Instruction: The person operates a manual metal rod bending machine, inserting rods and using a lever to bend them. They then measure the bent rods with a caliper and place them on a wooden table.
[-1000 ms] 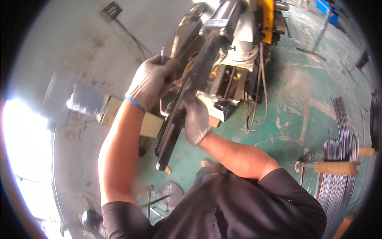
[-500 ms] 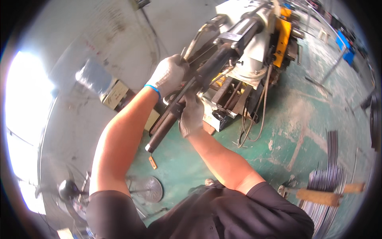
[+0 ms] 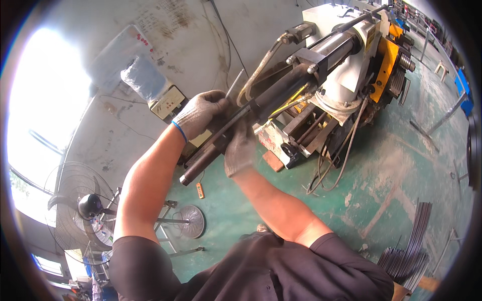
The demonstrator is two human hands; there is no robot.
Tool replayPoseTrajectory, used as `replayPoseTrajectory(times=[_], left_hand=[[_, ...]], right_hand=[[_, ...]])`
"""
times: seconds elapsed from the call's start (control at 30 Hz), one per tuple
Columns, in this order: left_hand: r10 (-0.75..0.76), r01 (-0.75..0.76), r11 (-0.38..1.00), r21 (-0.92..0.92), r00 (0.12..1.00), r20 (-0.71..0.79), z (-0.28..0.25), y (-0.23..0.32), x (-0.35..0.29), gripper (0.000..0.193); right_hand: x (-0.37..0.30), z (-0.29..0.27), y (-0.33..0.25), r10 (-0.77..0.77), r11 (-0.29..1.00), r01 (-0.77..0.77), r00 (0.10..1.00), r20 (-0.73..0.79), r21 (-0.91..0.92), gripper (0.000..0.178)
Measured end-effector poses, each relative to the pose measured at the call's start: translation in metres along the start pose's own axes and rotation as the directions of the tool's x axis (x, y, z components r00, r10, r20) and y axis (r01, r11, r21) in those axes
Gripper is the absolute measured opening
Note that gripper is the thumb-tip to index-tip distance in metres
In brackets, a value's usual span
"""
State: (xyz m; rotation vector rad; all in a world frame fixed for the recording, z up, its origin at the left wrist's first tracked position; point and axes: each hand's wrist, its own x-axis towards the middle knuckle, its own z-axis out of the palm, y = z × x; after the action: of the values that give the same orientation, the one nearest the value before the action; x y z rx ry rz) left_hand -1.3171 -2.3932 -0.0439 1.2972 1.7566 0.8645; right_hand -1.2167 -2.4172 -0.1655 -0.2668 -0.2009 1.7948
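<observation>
A long dark cylinder [image 3: 281, 90] slants from the white machine [image 3: 346, 75] down toward me, ending in a bare dark shaft [image 3: 198, 169]. Beside the cylinder, my left hand [image 3: 201, 111], in a pale work glove with a blue cuff, closes on a thin silver metal rod [image 3: 234, 84] that sticks up from its fingers. My right hand [image 3: 239, 153], also gloved, reaches up against the cylinder's right underside. Its fingers are blurred and partly hidden by the cylinder. A hydraulic hose [image 3: 263, 67] curves down just beyond my left hand.
Cables [image 3: 346, 155] hang from the machine to the green floor. At the lower left stands a fan [image 3: 90, 206] on a round base [image 3: 193, 220]. A beige box [image 3: 168, 103] is by the wall. Bundled metal rods [image 3: 409, 256] lie lower right; a brown block [image 3: 272, 161] sits beside the machine.
The view has shifted, and the machine now appears farther up and right. The thin rod in my left hand shows more clearly, pointing up. My right hand stays by the cylinder.
</observation>
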Motion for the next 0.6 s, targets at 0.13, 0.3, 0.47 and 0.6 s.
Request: replayPoseTrajectory(times=[0.13, 0.3, 0.47, 0.6], left_hand=[[0.091, -0.081, 0.99, 0.118, 0.993, -0.079, 0.013, 0.003, -0.005, 0.022], [0.058, -0.06, 0.99, 0.124, 0.998, 0.017, 0.012, 0.022, -0.014, 0.02], [0.045, -0.046, 0.999, 0.022, 0.997, 0.063, 0.006, 0.013, -0.012, 0.024], [0.048, -0.041, 0.996, 0.08, 0.995, -0.085, 0.018, 0.009, -0.012, 0.024]], right_hand=[[0.0, -0.003, -0.002, 0.011, 1.0, -0.011, 1.0, -0.007, -0.01, 0.056], [0.006, -0.011, -0.002, -0.047, 0.992, 0.049, 0.999, 0.02, -0.119, 0.054], [0.006, -0.012, 0.005, -0.006, 0.999, 0.007, 1.0, 0.019, -0.042, 0.056], [0.003, -0.004, -0.004, 0.047, 0.999, -0.047, 0.999, 0.016, 0.017, 0.056]])
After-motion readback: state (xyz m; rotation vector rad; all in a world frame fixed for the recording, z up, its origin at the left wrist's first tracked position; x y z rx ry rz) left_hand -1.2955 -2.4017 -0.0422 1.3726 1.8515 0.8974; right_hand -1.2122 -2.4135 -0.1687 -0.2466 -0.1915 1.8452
